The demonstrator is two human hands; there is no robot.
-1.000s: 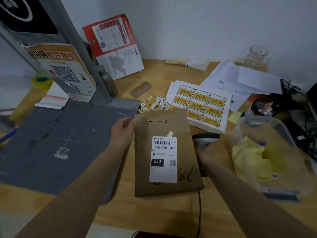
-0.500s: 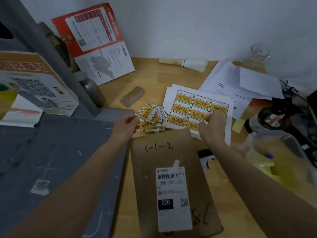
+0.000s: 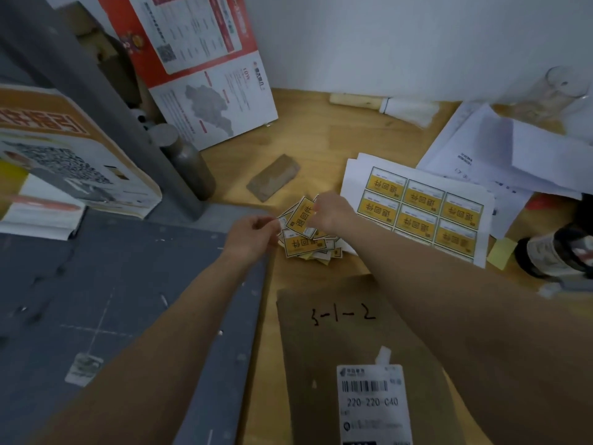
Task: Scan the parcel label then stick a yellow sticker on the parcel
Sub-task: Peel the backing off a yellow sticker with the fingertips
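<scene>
Brown parcel (image 3: pixel 346 358) flat on the wooden desk (image 3: pixel 314 136), nearest the viewer, hand-marked "3-1-2" in black near its far edge. White label (image 3: pixel 373 403) stuck on the parcel's near half, carrying a barcode and "220-220-C40"; smaller print too blurred to read.

Beyond the parcel's far edge, a loose pile of cut stickers (image 3: pixel 308 245), yellow with black characters. Right hand (image 3: pixel 330 211) over that pile, fingertips pinched on one yellow sticker (image 3: pixel 303 216), lifted and tilted above the rest. Left hand (image 3: pixel 253 236) just left of the pile, thumb and fingers drawn together at the sticker's left edge; actual contact cannot be told.

Right of the pile, an uncut sheet of stickers (image 3: pixel 423 210) in rows, same yellow design, lying on white paper. Further right of the parcel, a dark jar (image 3: pixel 555 252), contents unclear. Far right corner past the parcel, a clear glass (image 3: pixel 552 91) by the wall, contents not discernible. Left of the parcel, a grey mat (image 3: pixel 96 300); behind it a QR-code sign (image 3: pixel 64 155) and a red-and-white poster (image 3: pixel 199 65), text illegible.
</scene>
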